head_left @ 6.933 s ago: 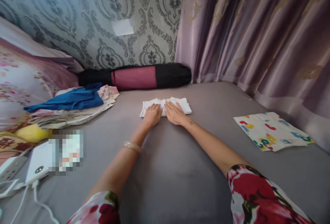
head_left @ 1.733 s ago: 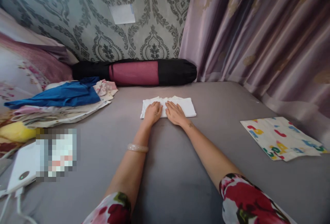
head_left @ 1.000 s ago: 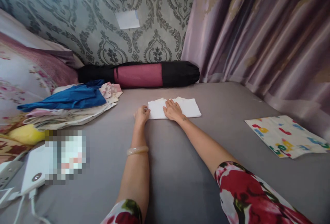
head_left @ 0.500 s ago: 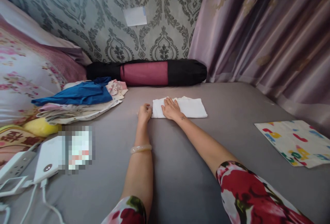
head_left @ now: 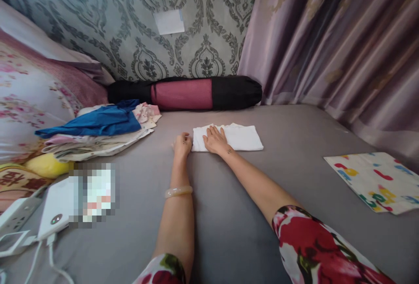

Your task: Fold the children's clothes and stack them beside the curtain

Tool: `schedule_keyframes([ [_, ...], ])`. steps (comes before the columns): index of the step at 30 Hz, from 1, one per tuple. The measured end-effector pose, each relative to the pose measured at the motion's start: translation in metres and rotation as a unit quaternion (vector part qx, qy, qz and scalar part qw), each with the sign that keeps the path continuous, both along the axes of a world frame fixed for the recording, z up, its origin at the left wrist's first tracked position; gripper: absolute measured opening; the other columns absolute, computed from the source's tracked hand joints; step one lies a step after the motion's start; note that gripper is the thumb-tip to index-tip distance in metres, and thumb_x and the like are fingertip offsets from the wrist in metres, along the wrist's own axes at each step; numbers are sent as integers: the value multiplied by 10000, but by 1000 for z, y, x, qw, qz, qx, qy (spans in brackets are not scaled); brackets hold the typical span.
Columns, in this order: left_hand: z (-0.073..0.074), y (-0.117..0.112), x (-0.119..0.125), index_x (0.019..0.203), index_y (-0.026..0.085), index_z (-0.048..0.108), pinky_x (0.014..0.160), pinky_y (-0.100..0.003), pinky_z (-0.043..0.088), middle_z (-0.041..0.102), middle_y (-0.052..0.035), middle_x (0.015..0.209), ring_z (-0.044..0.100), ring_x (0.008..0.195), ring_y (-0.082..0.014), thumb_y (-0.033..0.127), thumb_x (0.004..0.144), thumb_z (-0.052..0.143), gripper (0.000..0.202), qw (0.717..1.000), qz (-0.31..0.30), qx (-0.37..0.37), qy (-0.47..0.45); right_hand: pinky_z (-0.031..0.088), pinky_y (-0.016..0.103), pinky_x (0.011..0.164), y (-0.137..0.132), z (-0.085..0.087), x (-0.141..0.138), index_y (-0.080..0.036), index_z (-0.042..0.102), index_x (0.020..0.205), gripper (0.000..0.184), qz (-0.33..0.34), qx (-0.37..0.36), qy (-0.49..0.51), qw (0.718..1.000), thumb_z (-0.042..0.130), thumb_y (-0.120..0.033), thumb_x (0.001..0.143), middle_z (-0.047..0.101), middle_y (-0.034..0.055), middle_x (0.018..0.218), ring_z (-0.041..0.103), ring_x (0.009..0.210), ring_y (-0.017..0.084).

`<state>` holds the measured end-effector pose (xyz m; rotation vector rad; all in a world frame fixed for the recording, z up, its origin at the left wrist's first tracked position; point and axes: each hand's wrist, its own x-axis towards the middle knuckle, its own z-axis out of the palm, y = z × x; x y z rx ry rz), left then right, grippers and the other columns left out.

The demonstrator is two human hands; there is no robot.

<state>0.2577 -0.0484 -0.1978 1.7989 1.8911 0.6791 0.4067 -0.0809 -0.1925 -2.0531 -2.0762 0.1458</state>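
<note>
A folded white cloth [head_left: 242, 138] lies on the grey bed sheet [head_left: 229, 214], ahead of me. My right hand [head_left: 214, 140] rests flat on the cloth's left half, fingers stretched out and together. My left hand [head_left: 182, 143] sits at the cloth's left edge with its fingers curled in, touching that edge. A pale bangle [head_left: 178, 192] is on my left wrist. Both arms reach forward from flowered sleeves.
A pile of clothes with a blue garment [head_left: 98, 122] lies at the left, with a flowered pillow [head_left: 29, 105] behind it. A black and pink rolled bag [head_left: 183, 94] lies along the wall. A colourful patterned cloth [head_left: 376, 179] is at the right, below the curtain [head_left: 327, 48]. White chargers and cables [head_left: 52, 214] lie at the near left.
My left hand slid off the top of the white cloth to its left edge and curled its fingers. My right hand shifted a little left on the cloth and stays flat.
</note>
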Motion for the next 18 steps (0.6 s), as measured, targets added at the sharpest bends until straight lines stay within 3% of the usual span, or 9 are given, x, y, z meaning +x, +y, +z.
schedule_keyframes([
  [11, -1, 1, -3, 1121, 248, 636, 859, -354, 462, 713, -63, 995, 632, 1033, -233, 252, 854, 479, 309, 1000, 6, -3, -5, 86, 476, 1158, 4, -8, -20, -44, 326, 1466, 584, 23, -3, 18, 1000, 240, -360, 983, 279, 148, 1546, 203, 1435, 254],
  [18, 2, 3, -3, 1107, 234, 640, 828, -320, 470, 717, -58, 945, 657, 949, -208, 262, 857, 473, 302, 1000, 8, -8, -21, 112, 483, 1153, 4, -1, -22, -56, 356, 1451, 571, 22, -4, 18, 1000, 246, -357, 979, 308, 159, 1533, 221, 1428, 262],
])
